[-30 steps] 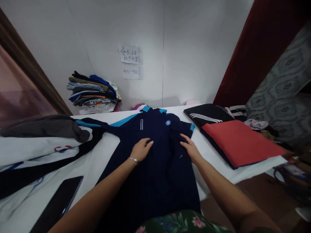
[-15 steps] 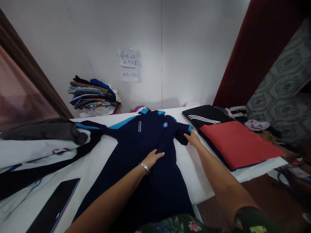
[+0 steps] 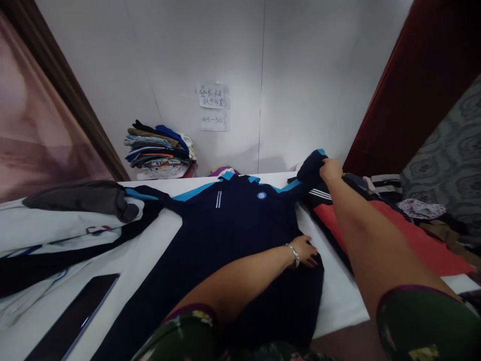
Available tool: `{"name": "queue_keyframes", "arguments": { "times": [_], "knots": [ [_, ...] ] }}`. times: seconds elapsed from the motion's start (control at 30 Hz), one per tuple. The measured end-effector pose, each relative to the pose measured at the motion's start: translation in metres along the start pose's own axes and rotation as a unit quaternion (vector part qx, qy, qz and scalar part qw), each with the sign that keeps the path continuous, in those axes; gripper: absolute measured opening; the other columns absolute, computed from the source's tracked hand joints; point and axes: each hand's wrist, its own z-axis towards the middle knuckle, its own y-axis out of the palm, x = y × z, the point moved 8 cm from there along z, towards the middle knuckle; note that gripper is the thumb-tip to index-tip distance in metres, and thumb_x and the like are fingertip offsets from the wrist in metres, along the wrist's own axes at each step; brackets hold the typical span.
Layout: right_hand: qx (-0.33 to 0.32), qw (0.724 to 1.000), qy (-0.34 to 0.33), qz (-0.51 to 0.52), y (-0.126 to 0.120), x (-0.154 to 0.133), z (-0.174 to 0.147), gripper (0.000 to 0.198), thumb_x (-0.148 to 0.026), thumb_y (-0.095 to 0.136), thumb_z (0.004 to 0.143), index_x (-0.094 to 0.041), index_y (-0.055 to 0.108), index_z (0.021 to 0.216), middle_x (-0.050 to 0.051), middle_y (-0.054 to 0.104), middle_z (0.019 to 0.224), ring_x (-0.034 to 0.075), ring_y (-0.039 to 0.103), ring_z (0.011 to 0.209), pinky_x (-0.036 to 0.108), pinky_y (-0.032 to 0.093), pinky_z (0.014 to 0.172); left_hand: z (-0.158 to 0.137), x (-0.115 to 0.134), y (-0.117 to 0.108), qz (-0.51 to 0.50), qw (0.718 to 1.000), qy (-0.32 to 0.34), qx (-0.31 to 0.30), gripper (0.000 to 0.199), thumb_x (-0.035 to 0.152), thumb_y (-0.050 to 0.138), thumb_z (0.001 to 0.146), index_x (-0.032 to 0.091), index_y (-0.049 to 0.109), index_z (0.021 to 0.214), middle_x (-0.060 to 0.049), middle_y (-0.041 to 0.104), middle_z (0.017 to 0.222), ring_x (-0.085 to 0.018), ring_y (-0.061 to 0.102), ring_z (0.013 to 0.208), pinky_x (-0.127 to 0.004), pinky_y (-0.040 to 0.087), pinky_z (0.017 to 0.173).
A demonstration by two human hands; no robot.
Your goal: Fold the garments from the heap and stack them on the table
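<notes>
A dark navy jacket (image 3: 240, 220) with a light-blue collar, a round chest badge and two white stripes lies spread over the white table. My right hand (image 3: 331, 171) is closed on the end of its right-side sleeve (image 3: 311, 165), which is lifted above the tabletop at the far right. My left hand (image 3: 303, 250), with a silver bangle on the wrist, rests on the jacket near its right side edge, fingers apart on the cloth. The other sleeve (image 3: 150, 194) stretches out to the left, its end partly hidden by other clothes.
Folded black-and-red clothes (image 3: 406, 225) lie on the right, partly behind my right arm. A pile of folded clothes (image 3: 160, 148) stands against the wall. White and grey garments (image 3: 75, 210) and a dark flat device (image 3: 75, 316) are on the left. Paper signs (image 3: 214, 106) hang on the wall.
My right hand has raised the sleeve up and to the right. My left hand has moved right, from the jacket's middle to its side, and the front panel now spreads farther right.
</notes>
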Motion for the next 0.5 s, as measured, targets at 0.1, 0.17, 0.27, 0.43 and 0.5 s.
{"name": "queue_keyframes", "arguments": {
  "times": [0.1,0.17,0.27,0.43,0.5],
  "knots": [
    [-0.002,0.999,0.008,-0.032,0.013,0.024,-0.014,0.050,-0.009,0.048,0.079,-0.007,0.053,0.129,0.025,0.044,0.140,0.038,0.038,0.132,0.055,0.035,0.102,0.004,-0.018,0.027,0.000,1.000,-0.028,-0.007,0.041,0.053,0.072,0.066,0.024,0.066,0.094,-0.021,0.068,0.088,-0.027,0.069,0.072,-0.042,0.046,0.060],
    [-0.008,0.999,-0.032,-0.040,0.031,0.027,-0.034,0.052,-0.012,0.050,0.080,-0.008,0.051,0.132,0.023,0.033,0.149,0.038,0.025,0.139,0.058,0.029,0.106,-0.006,-0.026,0.026,0.003,1.000,-0.026,0.000,0.038,0.052,0.074,0.064,0.025,0.067,0.090,-0.021,0.068,0.094,-0.025,0.069,0.076,-0.040,0.046,0.062],
    [-0.067,0.992,-0.109,0.012,0.066,0.017,-0.068,0.047,-0.017,0.047,0.084,-0.012,0.055,0.130,0.015,0.043,0.146,0.028,0.033,0.138,0.044,0.028,0.112,-0.031,-0.020,-0.004,0.050,0.998,0.023,0.026,0.032,0.051,0.067,0.071,0.025,0.068,0.090,-0.017,0.069,0.092,-0.022,0.068,0.076,-0.036,0.048,0.065],
    [-0.188,0.976,-0.106,0.042,0.125,0.000,-0.123,0.040,-0.033,0.046,0.090,-0.019,0.062,0.123,0.007,0.068,0.118,0.021,0.062,0.110,0.029,0.045,0.096,-0.091,0.021,-0.102,0.298,0.933,0.154,0.131,0.024,0.036,0.055,0.081,0.026,0.071,0.095,-0.006,0.072,0.101,-0.020,0.064,0.098,-0.035,0.045,0.095],
    [-0.216,0.972,-0.088,0.033,0.142,-0.001,-0.141,0.050,-0.040,0.051,0.087,-0.014,0.057,0.130,0.012,0.066,0.122,0.025,0.061,0.112,0.033,0.046,0.094,-0.120,0.025,-0.158,0.378,0.893,0.131,0.206,0.023,0.031,0.056,0.080,0.026,0.071,0.096,-0.005,0.071,0.109,-0.021,0.060,0.109,-0.035,0.039,0.104]
  ]
}}
